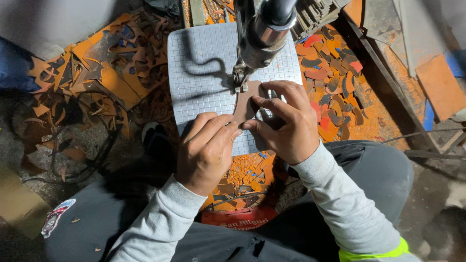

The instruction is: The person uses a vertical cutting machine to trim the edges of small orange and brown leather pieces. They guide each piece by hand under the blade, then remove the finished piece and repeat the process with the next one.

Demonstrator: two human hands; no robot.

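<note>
- A brown leather piece lies flat on the gridded grey work plate, directly under the tip of the metal machine head that comes down from the top of the view.
- The left hand sits at the plate's near edge, fingers curled, with its fingertips pressing on the lower left end of the leather piece.
- The right hand lies to the right of the piece; its thumb and forefinger pinch the piece's lower right edge, and the other fingers arch over the part nearest the machine head.
- The piece thus lies between the two hands, held on both sides, its upper end touching the machine tip.
- Left of the plate lies a heap of orange and brown leather scraps.
- Right of the plate lie small cut shapes in orange, red and brown.
- Below the plate, between the person's knees, more orange offcuts are piled.
</note>
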